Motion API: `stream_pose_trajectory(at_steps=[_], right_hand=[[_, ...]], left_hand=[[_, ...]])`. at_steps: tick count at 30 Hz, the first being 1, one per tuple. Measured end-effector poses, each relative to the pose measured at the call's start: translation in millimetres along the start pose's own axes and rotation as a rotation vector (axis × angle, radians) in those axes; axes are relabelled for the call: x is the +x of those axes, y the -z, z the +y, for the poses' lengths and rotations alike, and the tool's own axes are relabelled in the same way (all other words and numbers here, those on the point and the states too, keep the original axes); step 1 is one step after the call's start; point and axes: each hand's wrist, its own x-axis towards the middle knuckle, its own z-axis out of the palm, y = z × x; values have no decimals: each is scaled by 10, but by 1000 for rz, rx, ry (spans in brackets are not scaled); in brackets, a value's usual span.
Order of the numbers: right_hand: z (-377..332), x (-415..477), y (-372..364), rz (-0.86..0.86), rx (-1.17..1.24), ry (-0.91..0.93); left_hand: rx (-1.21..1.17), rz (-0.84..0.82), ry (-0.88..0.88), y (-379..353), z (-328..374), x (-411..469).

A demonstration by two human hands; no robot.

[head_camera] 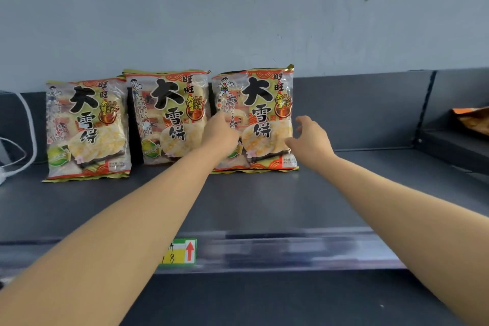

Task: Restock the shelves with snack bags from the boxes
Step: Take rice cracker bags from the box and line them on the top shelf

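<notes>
Head view shows both bare arms reaching forward over a dark shelf (264,201) toward a row of snack bags. The left hand (221,135) lies against the lower left front of the right bag (255,119), its fingers loosely curled; whether it grips the bag or only touches it cannot be told. The right hand (309,140) hovers just beside the bag's right edge, its fingers spread and slightly bent, the thumb near the bag's lower right corner and holding nothing.

That right bag stands upright at the back of the shelf, leaning on the dark back panel (357,114). Just to its left stands the middle bag (169,116), also upright, with another bag partly visible behind it. Further left stands the left bag (87,130), a little forward of the others. All bear the same red, gold and green print with large black characters.

A white cable (26,124) loops at the far left edge of the shelf. At the right, past a divider, an orange packet (473,119) lies on a neighbouring shelf. A green and yellow price label (182,251) with a red arrow sits in the strip along the shelf's front edge, partly hidden by the left forearm. A pale grey wall (238,13) rises behind.
</notes>
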Motion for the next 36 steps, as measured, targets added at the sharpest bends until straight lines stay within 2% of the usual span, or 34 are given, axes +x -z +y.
stream_pose_trajectory(at_steps=[9,14,19,26,30,36], right_hand=[[43,-1254,668,93,-226,96],[480,-2218,1177,170,-393,-83],[1012,-3100,1677,180,-508,-350],[1878,-3871,2031,11,-560,-607],[2454,-4053,2191,-117,-595,-671],[3385,-4135,2340,-286,-583,-714]], left_hand=[[-108,-355,-418,-59,461,-1275],[-219,-639,-530,-394,664,-2225],[-323,-982,-399,-892,799,-3119],[-223,-1238,-212,-1646,803,-4024],[-201,-1340,26,-2049,849,-4350],[-184,-1311,328,-2851,917,-4737]])
